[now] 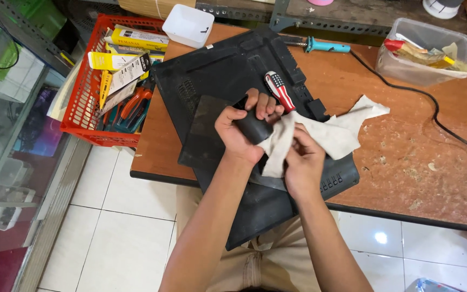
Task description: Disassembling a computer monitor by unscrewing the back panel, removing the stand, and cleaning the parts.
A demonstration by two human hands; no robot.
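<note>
Both forearms rise from six o'clock and meet over an upturned black laptop (228, 70) at centre. The left hand (236, 135) curls tightly around a small black part (253, 128). At its three o'clock, the right hand (302, 159) pinches a white cloth (336, 132) against it.

left hand (237, 132): grips black part (253, 127) | right hand (304, 162): pinches white cloth (331, 134)

Two bare forearms, no sleeves showing up to the frame edge. Left hand (237, 135) and right hand (304, 162) bare: no gloves, rings, watch or wristbands visible. Below the hands, khaki-beige trousers (268, 254) with a stitched seam and creased fabric at the lap.
</note>
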